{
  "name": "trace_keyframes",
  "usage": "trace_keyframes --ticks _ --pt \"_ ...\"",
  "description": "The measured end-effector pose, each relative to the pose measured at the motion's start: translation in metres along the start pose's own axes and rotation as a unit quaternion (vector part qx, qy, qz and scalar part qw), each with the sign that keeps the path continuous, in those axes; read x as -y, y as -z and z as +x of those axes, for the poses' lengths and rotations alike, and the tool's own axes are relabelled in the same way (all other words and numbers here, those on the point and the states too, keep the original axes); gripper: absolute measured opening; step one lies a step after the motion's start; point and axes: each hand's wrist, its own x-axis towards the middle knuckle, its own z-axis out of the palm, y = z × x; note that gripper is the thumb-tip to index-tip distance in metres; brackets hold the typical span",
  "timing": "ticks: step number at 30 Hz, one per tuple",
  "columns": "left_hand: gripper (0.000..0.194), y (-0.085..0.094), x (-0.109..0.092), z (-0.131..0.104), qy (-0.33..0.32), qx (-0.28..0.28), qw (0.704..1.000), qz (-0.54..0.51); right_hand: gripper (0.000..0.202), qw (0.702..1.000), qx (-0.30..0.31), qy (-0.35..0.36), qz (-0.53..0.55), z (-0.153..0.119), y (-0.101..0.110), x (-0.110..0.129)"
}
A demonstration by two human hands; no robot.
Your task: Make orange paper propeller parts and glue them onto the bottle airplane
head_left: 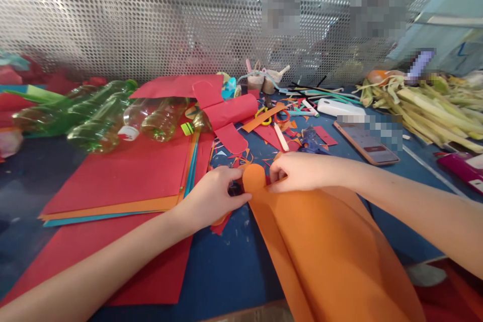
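Note:
A large sheet of orange paper (320, 241) curves over the table toward me, with a long fold along its left side. At its far end sits a rounded orange piece (254, 178). My left hand (211, 196) grips the paper's far left corner, thumb and forefinger on either side of the rounded piece. Just right of it, my right hand (294, 171) has its fingers curled and closed on the far edge of the same sheet. The fingertips of my right hand are partly hidden. Red and orange scraps (222, 224) lie by my left hand.
Stacked coloured paper (132, 171) lies left, with plastic bottles (100, 126) behind. Beyond my hands are a red paper roll (232, 110), yellow-handled scissors (264, 116) and scraps. A phone (364, 143) and corn husks (426, 105) are right. A perforated metal panel (151, 15) stands behind.

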Motion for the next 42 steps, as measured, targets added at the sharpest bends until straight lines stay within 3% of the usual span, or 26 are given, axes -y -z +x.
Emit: trace_keyframes --ticks 25,33,38,42 --pt "0.012 0.0 -0.001 0.001 -0.013 -0.013 1.0 -0.003 0.02 0.999 0.037 0.016 -0.016 0.012 0.006 0.003" --pt "0.028 0.007 0.006 0.007 0.0 0.056 0.993 -0.102 0.018 0.999 -0.009 0.019 -0.039 0.014 0.0 0.001" --pt "0.029 0.009 0.002 0.006 0.015 0.057 0.99 -0.126 0.021 0.999 -0.018 0.021 -0.046 0.013 -0.002 0.0" --pt "0.037 0.007 -0.005 0.002 -0.009 0.036 0.993 -0.113 0.025 0.997 -0.034 0.009 -0.07 0.011 -0.002 0.003"
